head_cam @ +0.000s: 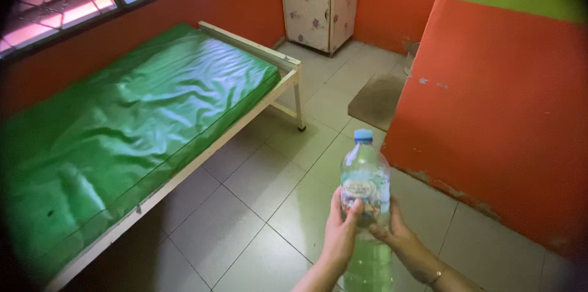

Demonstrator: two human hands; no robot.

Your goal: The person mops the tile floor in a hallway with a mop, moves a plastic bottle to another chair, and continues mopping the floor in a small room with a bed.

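A tall clear plastic bottle [366, 172] with a blue cap and a paper label stands upright in front of me, part filled with a pale green liquid. My left hand [340, 231] grips its left side at the label, thumb across the front. My right hand [399, 231] holds its right side just below the label, and a thin bracelet shows on that wrist.
A bed with a shiny green mattress [141, 114] on a white frame [257, 108] fills the left. A floral cabinet [318, 4] stands at the far wall. An orange wall [508, 114] rises close on the right. A brown mat [376, 99] lies on the tiled floor [245, 194].
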